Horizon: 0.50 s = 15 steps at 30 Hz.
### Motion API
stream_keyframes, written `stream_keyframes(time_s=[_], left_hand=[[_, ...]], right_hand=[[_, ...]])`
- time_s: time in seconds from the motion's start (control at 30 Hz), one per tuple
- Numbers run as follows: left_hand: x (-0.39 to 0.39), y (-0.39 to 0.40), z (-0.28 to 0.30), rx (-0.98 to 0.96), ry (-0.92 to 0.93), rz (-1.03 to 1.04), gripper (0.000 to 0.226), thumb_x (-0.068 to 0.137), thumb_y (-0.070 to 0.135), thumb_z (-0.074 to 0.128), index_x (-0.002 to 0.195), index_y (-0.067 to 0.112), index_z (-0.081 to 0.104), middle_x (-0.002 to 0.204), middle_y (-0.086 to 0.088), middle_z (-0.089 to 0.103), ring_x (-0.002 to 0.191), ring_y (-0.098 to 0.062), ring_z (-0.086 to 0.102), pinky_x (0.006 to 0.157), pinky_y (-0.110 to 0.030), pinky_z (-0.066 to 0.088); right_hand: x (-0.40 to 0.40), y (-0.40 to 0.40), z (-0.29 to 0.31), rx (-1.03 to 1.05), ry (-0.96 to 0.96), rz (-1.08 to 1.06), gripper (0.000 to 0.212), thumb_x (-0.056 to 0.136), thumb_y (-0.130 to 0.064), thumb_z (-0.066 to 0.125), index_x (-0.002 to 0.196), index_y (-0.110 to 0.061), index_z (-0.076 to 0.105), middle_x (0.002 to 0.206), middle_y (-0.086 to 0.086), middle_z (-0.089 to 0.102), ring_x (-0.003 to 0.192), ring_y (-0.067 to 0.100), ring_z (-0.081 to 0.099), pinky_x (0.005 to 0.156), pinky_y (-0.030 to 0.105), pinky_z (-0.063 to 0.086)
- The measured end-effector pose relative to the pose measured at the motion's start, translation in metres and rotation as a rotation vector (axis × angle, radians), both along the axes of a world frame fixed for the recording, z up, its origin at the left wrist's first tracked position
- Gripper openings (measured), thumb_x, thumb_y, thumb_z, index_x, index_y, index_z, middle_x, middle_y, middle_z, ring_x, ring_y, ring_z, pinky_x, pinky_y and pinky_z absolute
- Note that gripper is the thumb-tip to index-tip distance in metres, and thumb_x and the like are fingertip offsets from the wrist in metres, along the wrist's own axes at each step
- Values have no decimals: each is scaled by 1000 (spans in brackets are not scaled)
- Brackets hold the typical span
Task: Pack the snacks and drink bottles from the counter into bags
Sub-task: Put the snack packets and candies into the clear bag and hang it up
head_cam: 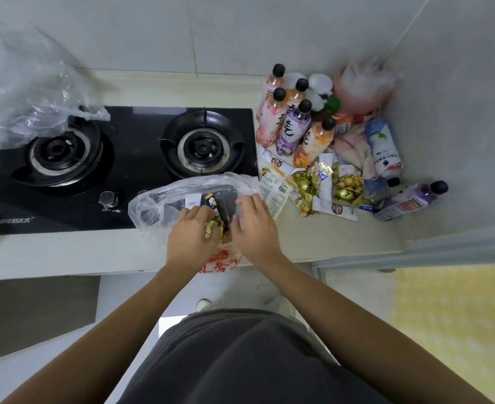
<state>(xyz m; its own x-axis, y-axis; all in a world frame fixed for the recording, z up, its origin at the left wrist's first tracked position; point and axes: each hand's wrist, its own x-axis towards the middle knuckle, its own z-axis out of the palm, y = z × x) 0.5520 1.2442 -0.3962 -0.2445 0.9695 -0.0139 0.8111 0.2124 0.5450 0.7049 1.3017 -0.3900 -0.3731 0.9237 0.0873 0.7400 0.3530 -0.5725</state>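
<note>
A clear plastic bag (164, 196) lies open at the counter's front edge, partly over the stove. My left hand (192, 236) grips a gold snack packet (212, 228) at the bag's mouth. My right hand (253, 225) holds the bag's right edge, fingers curled on the plastic. A dark snack packet (215, 204) is inside the bag. To the right, loose snack packets (313, 188) lie on the counter. Behind them stand several drink bottles (293, 126) with black caps. Two more bottles (383, 147) lie on their sides near the wall.
A black two-burner gas stove (117, 167) fills the counter's left. Another clear plastic bag (27, 97) sits at its far left. A pink bag (360, 86) is bunched in the back right corner. Walls close the counter at the back and right.
</note>
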Motion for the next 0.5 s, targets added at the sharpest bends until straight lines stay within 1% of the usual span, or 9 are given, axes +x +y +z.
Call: stream_keyframes(time_s=[0.07, 0.13, 0.27, 0.33, 0.4, 0.5], left_hand=[[18, 11, 5, 31, 11, -41, 15, 89, 20, 64, 104, 18, 63, 100, 0, 65, 102, -24, 52, 74, -38, 49], [39, 24, 8, 63, 17, -78, 13, 89, 20, 65, 102, 16, 62, 99, -1, 64, 100, -25, 52, 71, -37, 47], [85, 51, 7, 96, 46, -172, 18, 89, 20, 63, 106, 13, 62, 99, -3, 63, 99, -29, 54, 74, -40, 50], [106, 64, 7, 86, 90, -216, 20, 89, 19, 63, 107, 12, 62, 100, -5, 62, 97, -30, 54, 74, -43, 50], [133, 80, 6, 82, 126, -254, 23, 88, 19, 62, 109, 11, 63, 101, -6, 62, 97, -31, 53, 74, -45, 51], [176, 106, 2, 0, 38, -255, 27, 93, 24, 62, 118, 14, 62, 109, -4, 62, 105, -28, 56, 76, -44, 55]], right_hand=[[22, 9, 4, 29, 20, -23, 21, 91, -12, 59, 112, -10, 56, 111, 6, 54, 103, 25, 57, 80, 38, 53], [45, 21, 3, 45, 23, -50, 21, 90, -13, 57, 110, -10, 57, 109, 6, 55, 101, 26, 57, 79, 41, 53], [100, 47, -9, 25, 23, -95, 24, 88, -16, 54, 111, -10, 55, 112, 9, 54, 103, 29, 56, 80, 45, 54], [126, 59, -16, -11, -35, -108, 26, 87, -15, 54, 113, -11, 55, 114, 9, 54, 106, 30, 54, 80, 46, 54], [158, 72, -25, -60, -94, -135, 27, 86, -13, 60, 112, -12, 54, 117, 10, 54, 109, 32, 52, 82, 46, 53], [200, 91, -41, -137, -196, -147, 35, 86, -14, 64, 119, -12, 53, 120, 10, 55, 112, 33, 51, 86, 47, 53]])
